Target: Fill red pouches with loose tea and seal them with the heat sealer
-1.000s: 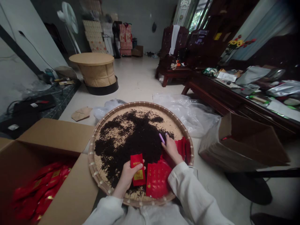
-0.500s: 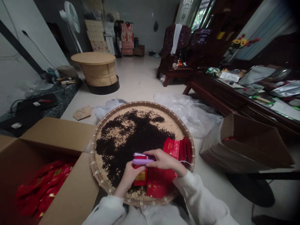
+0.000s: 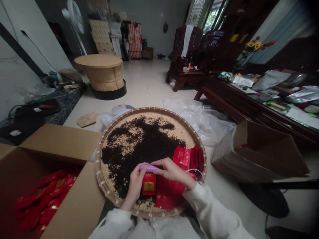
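A round woven bamboo tray (image 3: 149, 110) lies on the floor before me, holding a spread of loose black tea leaves (image 3: 139, 142). My left hand (image 3: 136, 184) grips an upright red packet with a gold label (image 3: 149, 183) above the tray. My right hand (image 3: 169, 171) holds a small purple hand-held sealer (image 3: 149, 168) across the packet's top edge, so that edge is hidden. Under my right wrist lie flat red packets (image 3: 166, 194), and more stand along the tray's right rim (image 3: 183, 157).
An open cardboard box (image 3: 57, 142) at the lower left holds many red packets. A second carton (image 3: 256, 156) and clear plastic bags (image 3: 196, 121) lie around the tray. A dark wooden table (image 3: 229, 96) with silver bags and papers stands at the right.
My right hand has brought the purple sealer from the tea over to the red packet's top edge. My left hand has raised the packet slightly and stays on it.
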Motion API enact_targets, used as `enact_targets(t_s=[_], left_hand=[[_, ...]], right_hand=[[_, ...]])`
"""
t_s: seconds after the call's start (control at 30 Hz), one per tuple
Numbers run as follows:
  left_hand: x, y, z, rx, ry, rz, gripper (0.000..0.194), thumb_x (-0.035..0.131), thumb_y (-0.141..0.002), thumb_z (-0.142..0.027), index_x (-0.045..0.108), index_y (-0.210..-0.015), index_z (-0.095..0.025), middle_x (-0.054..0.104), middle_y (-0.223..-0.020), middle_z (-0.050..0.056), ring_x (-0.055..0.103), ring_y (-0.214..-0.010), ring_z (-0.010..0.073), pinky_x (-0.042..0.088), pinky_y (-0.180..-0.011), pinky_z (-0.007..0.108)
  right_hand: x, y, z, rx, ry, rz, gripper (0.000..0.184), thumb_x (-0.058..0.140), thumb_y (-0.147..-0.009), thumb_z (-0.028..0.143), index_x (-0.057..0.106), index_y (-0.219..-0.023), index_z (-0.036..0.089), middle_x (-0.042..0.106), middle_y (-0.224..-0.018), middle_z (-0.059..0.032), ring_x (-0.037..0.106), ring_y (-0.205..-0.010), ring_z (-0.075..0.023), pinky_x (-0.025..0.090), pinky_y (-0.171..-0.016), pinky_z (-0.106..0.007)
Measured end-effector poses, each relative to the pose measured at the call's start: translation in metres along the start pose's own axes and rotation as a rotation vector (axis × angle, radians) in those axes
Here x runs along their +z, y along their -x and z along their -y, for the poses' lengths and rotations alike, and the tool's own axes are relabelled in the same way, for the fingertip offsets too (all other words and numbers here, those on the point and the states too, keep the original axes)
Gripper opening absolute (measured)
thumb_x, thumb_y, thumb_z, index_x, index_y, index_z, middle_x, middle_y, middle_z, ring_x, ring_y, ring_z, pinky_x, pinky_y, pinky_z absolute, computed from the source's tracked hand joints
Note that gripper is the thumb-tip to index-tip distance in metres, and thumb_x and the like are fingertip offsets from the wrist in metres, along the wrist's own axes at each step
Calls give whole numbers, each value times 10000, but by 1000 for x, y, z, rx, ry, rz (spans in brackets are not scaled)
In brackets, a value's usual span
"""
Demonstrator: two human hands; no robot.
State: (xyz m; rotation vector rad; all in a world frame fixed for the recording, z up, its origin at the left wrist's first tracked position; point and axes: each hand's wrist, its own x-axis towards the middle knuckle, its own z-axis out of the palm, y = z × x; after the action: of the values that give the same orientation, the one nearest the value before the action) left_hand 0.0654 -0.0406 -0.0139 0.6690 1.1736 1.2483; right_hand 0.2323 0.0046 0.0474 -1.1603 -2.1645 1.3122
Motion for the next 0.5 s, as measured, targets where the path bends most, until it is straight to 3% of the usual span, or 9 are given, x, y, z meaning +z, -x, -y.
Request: enact_targets(t_s=[0.13, 0.5], left_hand=[[-1, -2, -2, 15, -32, 3, 472, 738, -637, -557, 680, -837, -134, 709, -766, 54, 645, -678, 195, 487, -618, 253], [0, 0, -2, -1, 2, -27, 458, 762, -607, -538, 680, -806, -134, 697, -709, 32, 621, -613, 167, 479, -575, 239]], right_hand=[[1, -1, -1, -24, -43, 14, 343, 587, -838, 248, 681, -1162, 186, 716, -1099, -56, 671, -974, -264, 499, -810, -301], [3, -3, -2, -27, 5, 50, 308, 571, -850, 254, 699, -1124, 196, 749, -957, -19, 677, -850, -232, 473, -668, -235]])
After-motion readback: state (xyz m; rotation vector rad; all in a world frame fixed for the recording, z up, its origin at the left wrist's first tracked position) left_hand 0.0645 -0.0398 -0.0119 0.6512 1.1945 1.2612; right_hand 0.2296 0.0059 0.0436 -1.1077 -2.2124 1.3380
